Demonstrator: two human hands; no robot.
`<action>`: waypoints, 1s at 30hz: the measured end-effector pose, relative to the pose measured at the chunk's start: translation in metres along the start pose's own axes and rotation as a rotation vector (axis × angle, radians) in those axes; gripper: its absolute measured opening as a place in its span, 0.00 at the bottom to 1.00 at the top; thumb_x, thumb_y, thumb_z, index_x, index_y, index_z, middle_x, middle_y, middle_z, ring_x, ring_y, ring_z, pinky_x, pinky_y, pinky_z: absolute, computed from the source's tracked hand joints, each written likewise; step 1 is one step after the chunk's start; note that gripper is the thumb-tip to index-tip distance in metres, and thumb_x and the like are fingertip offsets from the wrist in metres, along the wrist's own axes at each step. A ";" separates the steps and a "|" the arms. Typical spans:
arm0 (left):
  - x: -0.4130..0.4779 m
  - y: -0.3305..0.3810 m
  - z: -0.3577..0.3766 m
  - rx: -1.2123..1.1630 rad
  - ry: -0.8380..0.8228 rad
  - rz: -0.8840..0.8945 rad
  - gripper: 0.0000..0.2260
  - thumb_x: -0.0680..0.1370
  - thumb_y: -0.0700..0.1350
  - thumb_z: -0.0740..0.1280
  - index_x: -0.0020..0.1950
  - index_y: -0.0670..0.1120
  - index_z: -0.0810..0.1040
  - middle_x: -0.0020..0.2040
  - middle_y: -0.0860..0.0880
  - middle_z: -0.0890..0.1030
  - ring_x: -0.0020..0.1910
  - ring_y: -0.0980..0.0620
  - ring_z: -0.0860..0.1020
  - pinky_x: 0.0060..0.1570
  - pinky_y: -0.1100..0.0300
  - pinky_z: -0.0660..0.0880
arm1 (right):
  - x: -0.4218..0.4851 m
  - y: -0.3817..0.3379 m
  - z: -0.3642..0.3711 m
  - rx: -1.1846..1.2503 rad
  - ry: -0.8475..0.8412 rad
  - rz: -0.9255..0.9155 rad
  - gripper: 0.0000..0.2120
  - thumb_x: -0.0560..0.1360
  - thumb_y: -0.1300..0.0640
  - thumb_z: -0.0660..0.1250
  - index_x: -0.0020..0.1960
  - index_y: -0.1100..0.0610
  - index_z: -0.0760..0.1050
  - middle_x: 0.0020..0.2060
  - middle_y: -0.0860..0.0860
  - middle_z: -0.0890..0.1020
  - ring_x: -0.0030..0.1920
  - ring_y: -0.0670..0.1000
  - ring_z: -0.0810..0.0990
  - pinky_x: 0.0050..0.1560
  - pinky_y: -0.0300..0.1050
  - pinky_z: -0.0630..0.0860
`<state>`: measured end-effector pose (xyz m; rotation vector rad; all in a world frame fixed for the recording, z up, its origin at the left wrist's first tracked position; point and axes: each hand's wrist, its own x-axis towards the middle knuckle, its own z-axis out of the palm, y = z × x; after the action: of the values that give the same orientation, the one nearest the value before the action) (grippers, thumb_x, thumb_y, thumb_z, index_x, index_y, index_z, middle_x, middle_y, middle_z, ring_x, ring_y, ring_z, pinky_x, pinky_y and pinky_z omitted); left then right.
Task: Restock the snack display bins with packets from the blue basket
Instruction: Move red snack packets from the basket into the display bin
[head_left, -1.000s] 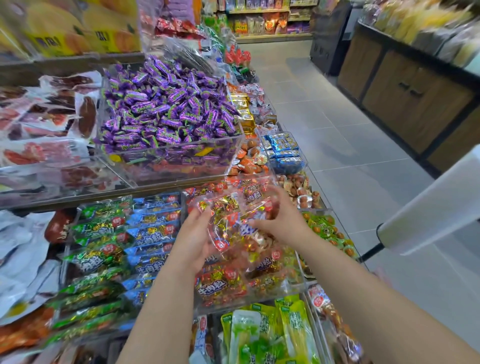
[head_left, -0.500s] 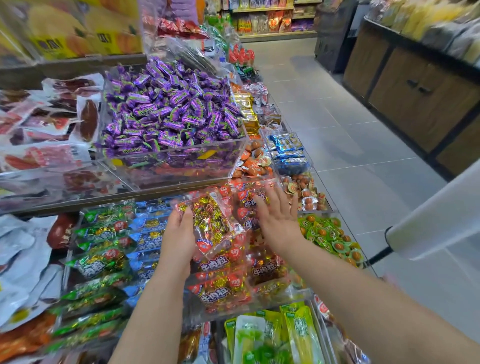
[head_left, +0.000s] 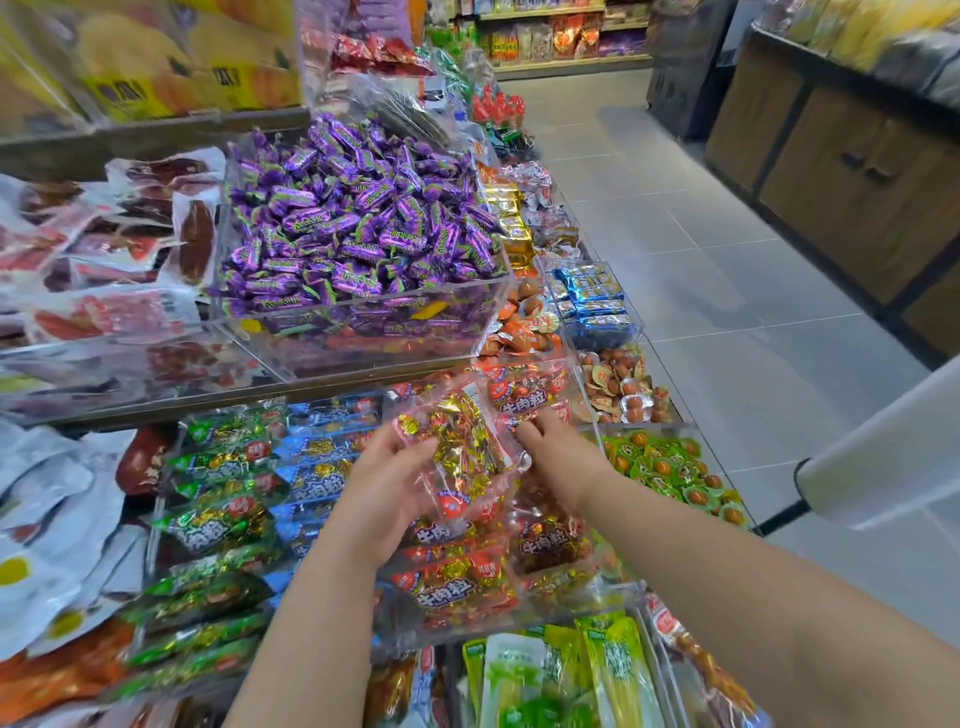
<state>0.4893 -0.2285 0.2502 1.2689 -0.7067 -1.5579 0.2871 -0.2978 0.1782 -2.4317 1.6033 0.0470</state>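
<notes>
**user1:** Head cam, near to far: green-and-white plastic packets (head_left: 550, 675) at the bottom edge, then the clear acrylic bin (head_left: 597, 603) stacked with red-and-gold beef-granule packets (head_left: 457, 582). Left hand (head_left: 384, 493) is clamped around a clear red-trimmed packet of gold-wrapped pieces (head_left: 462, 457), holding it tilted just above that stack. Right hand (head_left: 561, 452) has its fingers spread, fingertips touching the packets at the back of the bin, gripping nothing as far as I can tell.

**user2:** So how far along? Where's the blue basket?

**user1:** Can't see any basket in view, so no idea how much stock is left. My guess is this bin's nearly full and the held packet is the next one to go in. Green foil packets (head_left: 218, 519) and blue foil packets (head_left: 322, 467) to the left look well filled too. Further back, the big clear tub of purple-wrapped candies (head_left: 358, 228) is heaped.
</notes>
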 end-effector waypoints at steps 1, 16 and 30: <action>-0.002 0.001 0.000 0.022 -0.022 -0.001 0.10 0.79 0.32 0.61 0.54 0.43 0.75 0.44 0.44 0.81 0.38 0.46 0.82 0.29 0.51 0.78 | -0.001 0.000 0.000 0.012 -0.003 0.004 0.22 0.68 0.72 0.64 0.58 0.57 0.64 0.53 0.56 0.67 0.38 0.56 0.70 0.33 0.48 0.67; -0.006 0.001 0.029 0.125 -0.083 0.147 0.21 0.77 0.27 0.57 0.59 0.49 0.78 0.55 0.48 0.81 0.50 0.52 0.79 0.49 0.50 0.76 | -0.060 -0.008 -0.059 1.856 -0.262 0.345 0.23 0.69 0.61 0.71 0.62 0.51 0.70 0.46 0.50 0.82 0.41 0.49 0.82 0.35 0.43 0.80; 0.005 -0.045 0.060 0.549 -0.055 0.052 0.09 0.78 0.40 0.68 0.43 0.48 0.70 0.35 0.54 0.74 0.29 0.57 0.71 0.29 0.63 0.70 | -0.071 0.021 -0.037 0.016 0.198 -0.136 0.52 0.59 0.38 0.75 0.74 0.40 0.49 0.66 0.53 0.64 0.66 0.55 0.62 0.67 0.51 0.60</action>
<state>0.4178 -0.2248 0.2261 1.5870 -1.2512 -1.4068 0.2361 -0.2493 0.2217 -2.5958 1.5008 -0.2347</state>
